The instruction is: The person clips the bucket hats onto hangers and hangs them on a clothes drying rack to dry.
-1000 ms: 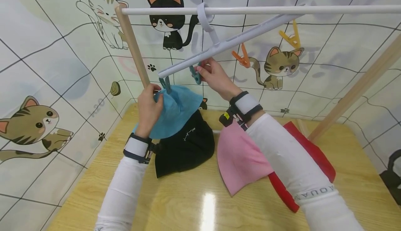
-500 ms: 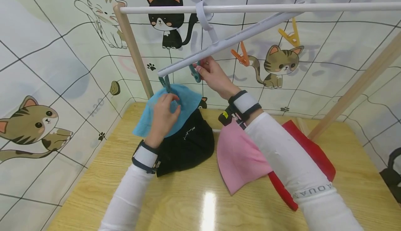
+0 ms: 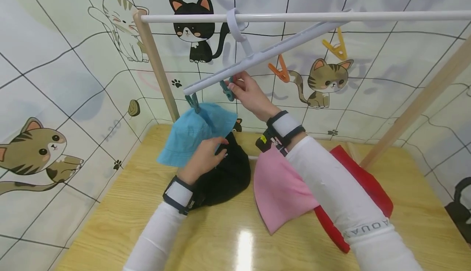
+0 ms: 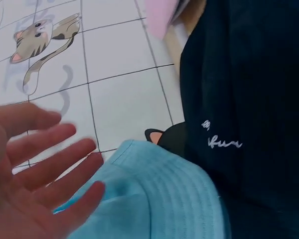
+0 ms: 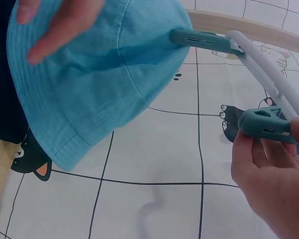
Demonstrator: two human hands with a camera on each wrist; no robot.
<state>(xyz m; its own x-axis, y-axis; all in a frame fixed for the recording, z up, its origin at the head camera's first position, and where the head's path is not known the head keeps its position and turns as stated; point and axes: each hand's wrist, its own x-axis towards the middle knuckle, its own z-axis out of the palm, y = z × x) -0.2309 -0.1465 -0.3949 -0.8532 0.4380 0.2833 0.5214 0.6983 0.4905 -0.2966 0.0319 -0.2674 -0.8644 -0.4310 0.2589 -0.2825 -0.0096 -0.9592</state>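
Note:
A light blue bucket hat (image 3: 191, 132) hangs from a teal clip (image 3: 193, 102) at the low left end of a white hanger (image 3: 272, 52). My right hand (image 3: 252, 95) pinches a second teal clip (image 3: 227, 91) on the same hanger between thumb and fingers; the right wrist view shows this clip (image 5: 264, 124) close up. With fingers spread and holding nothing, my left hand (image 3: 206, 156) is over a black hat (image 3: 232, 177) bearing small white lettering, just beside the blue brim. In the left wrist view the left hand (image 4: 45, 179) overlaps the blue hat (image 4: 159, 199).
The hanger hooks over a white rail (image 3: 294, 16) on wooden posts and tilts up to the right. Orange (image 3: 281, 70) and yellow (image 3: 337, 48) clips dangle from it. A pink hat (image 3: 281, 189) and a red hat (image 3: 362, 181) lie on the wooden table (image 3: 213, 242).
My left hand has left the blue hat's top near its clip and moved down and right to the black hat. The hat stays hanging. My right hand keeps its pinch on the second clip.

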